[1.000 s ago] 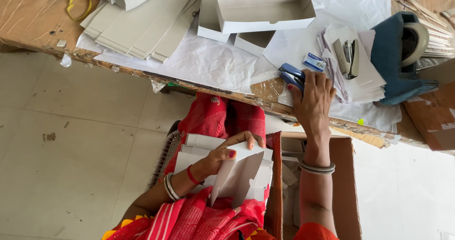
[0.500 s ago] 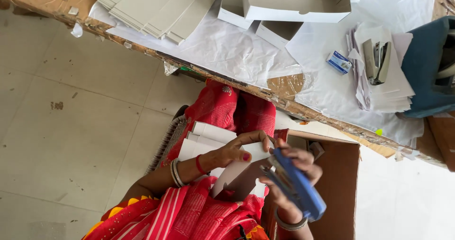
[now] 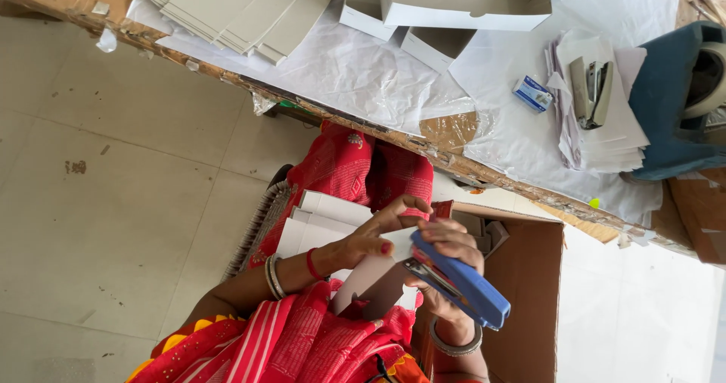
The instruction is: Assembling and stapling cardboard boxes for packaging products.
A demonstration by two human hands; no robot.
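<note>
My right hand (image 3: 446,256) grips a blue stapler (image 3: 461,281) over my lap, its jaws at the edge of a folded white card piece (image 3: 370,277). My left hand (image 3: 378,232), with bangles on the wrist, holds that card piece from the top. Under it, a stack of flat white card blanks (image 3: 321,217) rests on my red-clad lap.
A paper-covered table (image 3: 363,73) carries stacked grey card sheets (image 3: 242,12), open white boxes (image 3: 461,1), a small blue staple box (image 3: 533,93), a grey stapler (image 3: 591,88) on papers and a blue tape dispenser (image 3: 673,103). A brown carton (image 3: 529,277) stands on the floor at my right.
My right hand took the blue stapler from the table and brought it down to the card piece in my lap. The left hand kept its hold on the card.
</note>
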